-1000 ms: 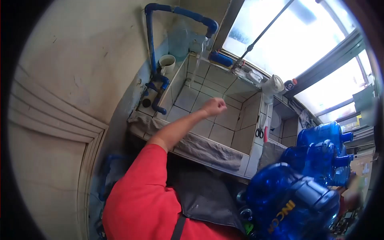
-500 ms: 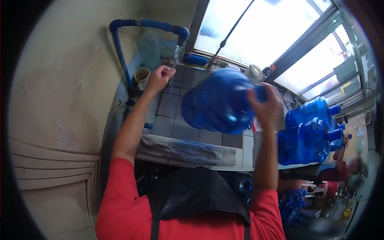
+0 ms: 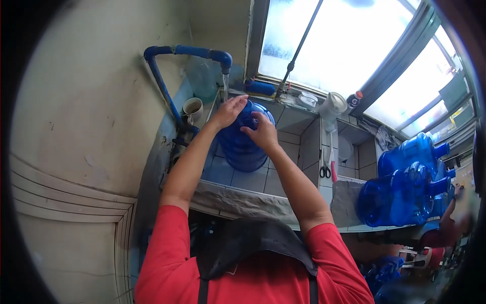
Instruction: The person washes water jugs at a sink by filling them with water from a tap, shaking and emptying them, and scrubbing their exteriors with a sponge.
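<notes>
A large blue water jug stands upright in the tiled sink, its neck toward the blue pipe spout. Water runs down from the spout just left of the neck. My left hand lies at the left side of the neck with its fingers stretched out. On the right side of the neck is my right hand, fingers spread and curved against the jug's top. Neither hand is wrapped round the jug.
More blue jugs lie on the counter at the right. A white mug sits left of the sink. Scissors, a lidded container and a blue brush line the edges. Another person's arm shows far right.
The jug, held in my right hand in the air half a second ago, now stands in the sink under the spout. My left hand has moved from the water stream to its neck.
</notes>
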Action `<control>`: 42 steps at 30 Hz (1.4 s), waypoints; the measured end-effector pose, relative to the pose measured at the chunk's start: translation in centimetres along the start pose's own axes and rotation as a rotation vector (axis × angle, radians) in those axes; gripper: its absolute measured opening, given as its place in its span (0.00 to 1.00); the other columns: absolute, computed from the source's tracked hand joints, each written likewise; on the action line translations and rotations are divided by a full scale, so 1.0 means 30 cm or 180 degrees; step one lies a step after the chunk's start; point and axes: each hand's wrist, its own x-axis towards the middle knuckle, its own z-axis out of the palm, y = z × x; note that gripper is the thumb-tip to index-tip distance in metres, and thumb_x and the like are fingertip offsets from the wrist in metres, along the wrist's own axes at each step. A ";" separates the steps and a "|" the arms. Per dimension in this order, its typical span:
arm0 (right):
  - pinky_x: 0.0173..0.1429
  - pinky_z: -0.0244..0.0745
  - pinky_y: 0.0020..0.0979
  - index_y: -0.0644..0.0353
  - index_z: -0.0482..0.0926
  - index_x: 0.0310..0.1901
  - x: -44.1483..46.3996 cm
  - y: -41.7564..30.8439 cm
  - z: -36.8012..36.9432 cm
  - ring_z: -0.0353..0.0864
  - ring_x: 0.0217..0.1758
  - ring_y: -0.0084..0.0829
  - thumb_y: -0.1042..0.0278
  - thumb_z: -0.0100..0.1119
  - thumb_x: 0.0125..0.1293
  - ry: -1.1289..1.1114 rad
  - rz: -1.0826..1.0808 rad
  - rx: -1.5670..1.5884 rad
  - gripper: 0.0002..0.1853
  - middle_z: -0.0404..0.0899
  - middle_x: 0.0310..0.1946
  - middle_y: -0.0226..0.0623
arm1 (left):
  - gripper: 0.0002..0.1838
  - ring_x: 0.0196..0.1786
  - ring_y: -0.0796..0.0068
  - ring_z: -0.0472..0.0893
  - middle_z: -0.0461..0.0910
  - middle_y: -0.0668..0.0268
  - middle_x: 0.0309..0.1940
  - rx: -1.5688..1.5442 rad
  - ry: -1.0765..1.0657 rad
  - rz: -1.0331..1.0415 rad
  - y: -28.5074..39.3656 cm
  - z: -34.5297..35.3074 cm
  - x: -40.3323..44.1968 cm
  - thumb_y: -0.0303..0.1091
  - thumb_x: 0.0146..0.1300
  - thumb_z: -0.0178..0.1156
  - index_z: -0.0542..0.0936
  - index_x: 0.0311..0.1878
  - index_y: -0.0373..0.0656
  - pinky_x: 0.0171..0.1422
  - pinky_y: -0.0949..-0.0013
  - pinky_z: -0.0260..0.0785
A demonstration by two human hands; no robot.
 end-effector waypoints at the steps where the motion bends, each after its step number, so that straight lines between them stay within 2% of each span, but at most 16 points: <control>1: 0.56 0.77 0.41 0.59 0.73 0.62 -0.003 -0.001 0.006 0.82 0.52 0.45 0.51 0.77 0.50 -0.0218 0.0057 0.0044 0.39 0.81 0.49 0.44 | 0.26 0.55 0.69 0.80 0.83 0.60 0.49 0.0098 -0.0149 -0.0161 0.027 0.000 0.020 0.53 0.74 0.53 0.77 0.63 0.43 0.62 0.67 0.70; 3: 0.59 0.75 0.42 0.59 0.71 0.64 -0.017 0.009 0.007 0.80 0.55 0.47 0.51 0.76 0.51 -0.0168 -0.0075 -0.0144 0.40 0.80 0.52 0.46 | 0.27 0.56 0.66 0.81 0.83 0.58 0.51 0.0198 -0.0339 -0.0327 0.079 0.008 0.047 0.55 0.72 0.55 0.78 0.61 0.42 0.62 0.65 0.70; 5: 0.65 0.70 0.42 0.60 0.70 0.65 -0.034 0.021 -0.020 0.75 0.61 0.50 0.53 0.74 0.54 -0.0359 -0.0240 -0.0357 0.39 0.76 0.59 0.50 | 0.25 0.53 0.57 0.83 0.83 0.53 0.50 0.1742 -0.0642 -0.0114 0.123 0.030 0.060 0.54 0.67 0.60 0.79 0.55 0.43 0.60 0.60 0.73; 6: 0.65 0.70 0.42 0.60 0.70 0.65 -0.046 0.038 -0.035 0.75 0.61 0.50 0.53 0.74 0.54 -0.0323 -0.0178 -0.0378 0.39 0.76 0.59 0.50 | 0.25 0.53 0.57 0.83 0.83 0.53 0.50 0.1715 -0.0704 -0.0081 0.150 0.043 0.069 0.54 0.67 0.60 0.79 0.55 0.43 0.60 0.60 0.73; 8: 0.64 0.71 0.42 0.59 0.69 0.66 -0.074 0.063 -0.094 0.76 0.59 0.52 0.52 0.73 0.55 -0.0342 -0.0921 0.0372 0.39 0.77 0.58 0.51 | 0.26 0.54 0.49 0.81 0.82 0.50 0.50 0.2525 -0.0949 -0.0351 0.201 0.073 0.080 0.52 0.61 0.61 0.79 0.55 0.42 0.57 0.54 0.75; 10: 0.61 0.74 0.43 0.59 0.74 0.62 -0.150 0.091 -0.200 0.78 0.57 0.52 0.52 0.72 0.56 -0.0376 -0.0647 0.0242 0.34 0.80 0.53 0.50 | 0.21 0.50 0.48 0.82 0.82 0.51 0.46 0.2968 -0.0853 -0.0238 0.173 0.094 0.072 0.46 0.61 0.59 0.78 0.53 0.44 0.54 0.50 0.75; 14: 0.53 0.77 0.43 0.60 0.84 0.44 -0.253 0.298 -0.408 0.81 0.50 0.47 0.62 0.64 0.62 0.0185 0.0073 -0.0951 0.13 0.82 0.41 0.45 | 0.17 0.45 0.45 0.82 0.82 0.50 0.43 0.2872 -0.0596 -0.0177 0.180 0.065 0.039 0.46 0.63 0.57 0.79 0.47 0.44 0.50 0.48 0.75; 19: 0.52 0.78 0.44 0.58 0.86 0.42 -0.339 0.699 -0.677 0.83 0.47 0.47 0.63 0.62 0.62 0.0608 0.1070 -0.1955 0.11 0.85 0.40 0.45 | 0.17 0.44 0.41 0.82 0.83 0.48 0.40 0.2608 0.0045 -0.0123 0.087 -0.036 0.045 0.48 0.64 0.54 0.79 0.44 0.44 0.50 0.47 0.74; 21: 0.54 0.79 0.42 0.58 0.85 0.41 -0.348 0.769 -0.745 0.84 0.49 0.46 0.64 0.61 0.55 -0.0268 0.2369 -0.1294 0.13 0.85 0.40 0.49 | 0.17 0.45 0.41 0.81 0.83 0.46 0.39 0.2579 0.0032 -0.1159 0.108 -0.065 0.056 0.48 0.66 0.53 0.79 0.44 0.44 0.52 0.46 0.73; 24: 0.52 0.80 0.40 0.59 0.87 0.36 -0.379 0.780 -0.756 0.87 0.42 0.45 0.61 0.66 0.53 -0.0176 0.2084 -0.1068 0.12 0.87 0.34 0.44 | 0.18 0.46 0.40 0.81 0.83 0.45 0.39 0.2949 -0.0345 -0.1345 0.126 -0.089 0.072 0.49 0.66 0.54 0.79 0.43 0.44 0.52 0.47 0.72; 27: 0.51 0.80 0.40 0.59 0.86 0.36 -0.401 0.864 -0.733 0.86 0.43 0.45 0.61 0.67 0.50 -0.0111 0.2084 -0.1276 0.13 0.86 0.35 0.45 | 0.18 0.46 0.40 0.81 0.83 0.46 0.39 0.2809 -0.0160 -0.1038 0.094 -0.076 0.052 0.51 0.65 0.55 0.79 0.43 0.45 0.51 0.47 0.73; 31: 0.55 0.77 0.45 0.61 0.80 0.46 -0.409 0.798 -0.744 0.83 0.49 0.53 0.63 0.66 0.50 -0.0082 0.2310 -0.1375 0.20 0.84 0.41 0.54 | 0.16 0.44 0.41 0.82 0.83 0.46 0.37 0.2782 0.0081 -0.1250 0.099 -0.086 0.045 0.49 0.62 0.59 0.81 0.41 0.46 0.49 0.49 0.74; 32: 0.57 0.76 0.48 0.62 0.78 0.49 -0.411 0.817 -0.735 0.81 0.52 0.58 0.63 0.62 0.53 -0.0142 0.2279 -0.1386 0.21 0.82 0.44 0.59 | 0.16 0.44 0.41 0.82 0.84 0.46 0.36 0.2525 0.0212 -0.0932 0.088 -0.091 0.037 0.49 0.62 0.59 0.82 0.39 0.46 0.48 0.48 0.74; 38: 0.56 0.74 0.52 0.67 0.77 0.49 -0.373 0.880 -0.714 0.80 0.49 0.61 0.68 0.47 0.65 0.0267 0.2406 -0.1427 0.16 0.82 0.43 0.60 | 0.24 0.43 0.41 0.84 0.84 0.43 0.37 0.2179 0.0330 -0.1982 0.044 -0.146 0.032 0.49 0.59 0.55 0.84 0.48 0.39 0.53 0.51 0.75; 40: 0.54 0.75 0.52 0.67 0.74 0.58 -0.324 0.751 -0.694 0.81 0.48 0.61 0.68 0.45 0.68 0.0845 0.1415 -0.0989 0.20 0.82 0.45 0.59 | 0.26 0.43 0.42 0.84 0.83 0.41 0.42 0.1407 -0.0099 -0.2372 0.074 -0.155 0.038 0.51 0.58 0.56 0.83 0.48 0.37 0.56 0.53 0.75; 42: 0.50 0.76 0.51 0.62 0.68 0.66 -0.243 0.528 -0.625 0.81 0.48 0.60 0.70 0.46 0.70 0.0560 0.0695 -0.0520 0.23 0.82 0.48 0.58 | 0.28 0.41 0.45 0.85 0.83 0.42 0.43 0.1590 -0.0459 -0.2301 -0.014 -0.184 0.061 0.53 0.61 0.53 0.82 0.50 0.36 0.53 0.55 0.78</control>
